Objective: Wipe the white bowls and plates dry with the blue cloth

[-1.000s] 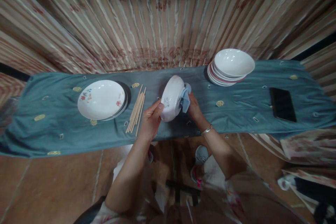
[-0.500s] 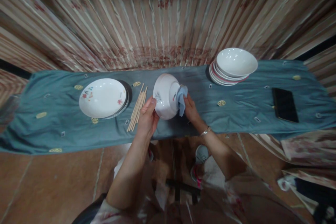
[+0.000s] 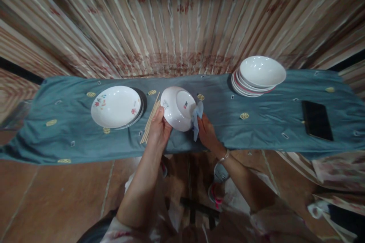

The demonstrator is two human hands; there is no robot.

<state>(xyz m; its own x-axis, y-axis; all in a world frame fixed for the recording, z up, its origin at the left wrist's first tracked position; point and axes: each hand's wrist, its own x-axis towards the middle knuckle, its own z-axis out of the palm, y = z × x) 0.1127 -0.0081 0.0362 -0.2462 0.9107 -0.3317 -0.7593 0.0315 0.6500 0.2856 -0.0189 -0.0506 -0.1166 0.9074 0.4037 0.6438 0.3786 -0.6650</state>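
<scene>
A white bowl (image 3: 177, 111) is held tilted above the table, its underside and foot ring turned up toward me. My left hand (image 3: 158, 128) is closed on the bowl's left edge, thumb on the outer wall. In my right hand (image 3: 207, 132) is a light blue cloth (image 3: 197, 119), pressed against the right side of the bowl. The bowl's inside is hidden. Just left of the bowl, several wooden chopsticks (image 3: 149, 123) lie on the tablecloth, partly covered by my left hand.
On the left stands a stack of white plates (image 3: 116, 107) with flower prints. A stack of white bowls (image 3: 261, 71) leans at the back right. A black phone-like slab (image 3: 317, 120) lies at the far right of the blue-green tablecloth (image 3: 225, 133). Pleated curtains (image 3: 182, 22) hang behind.
The bowl has turned so its base faces me more. My right hand and the cloth have moved lower along its right side. The view has shifted slightly.
</scene>
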